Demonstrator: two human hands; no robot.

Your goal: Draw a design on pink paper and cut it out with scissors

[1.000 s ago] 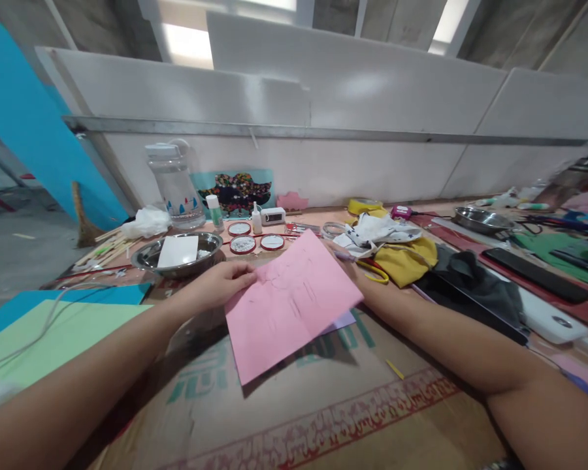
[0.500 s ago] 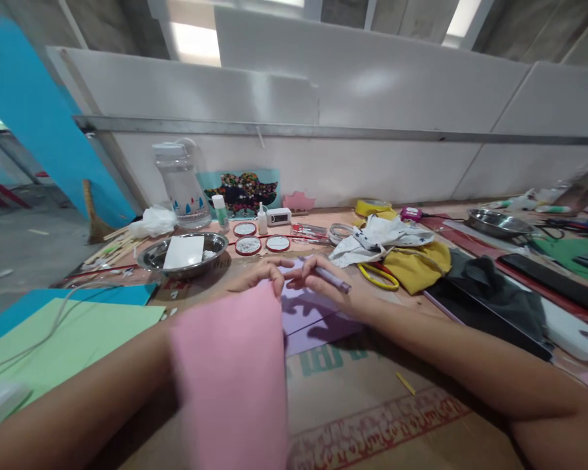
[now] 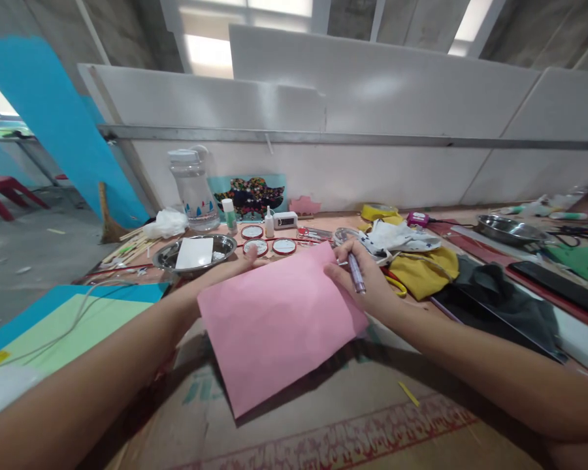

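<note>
A sheet of pink paper (image 3: 279,320) is held tilted over the cardboard on the table. My right hand (image 3: 360,271) pinches its upper right corner between thumb and fingers. The same hand also grips a purple pen (image 3: 356,273), which points down across the fingers. Behind the sheet's upper left edge is my left hand (image 3: 242,266), its thumb stretched up and apart from the paper. The other left fingers are mostly hidden by the sheet. No purple paper shows in this view now.
Cardboard (image 3: 372,418) covers the near table. A steel bowl (image 3: 230,251) holding a white card stands back left, near a water bottle (image 3: 192,189). Green paper (image 3: 73,326) lies left. Yellow cloth (image 3: 426,271), yellow-handled scissors (image 3: 396,285) and a dark phone (image 3: 558,281) lie right.
The pink paper has swung from hanging upright at my left hand to lying slanted across the middle, its corner now in my right hand. My left hand's fingers have loosened. The purple paper is out of sight.
</note>
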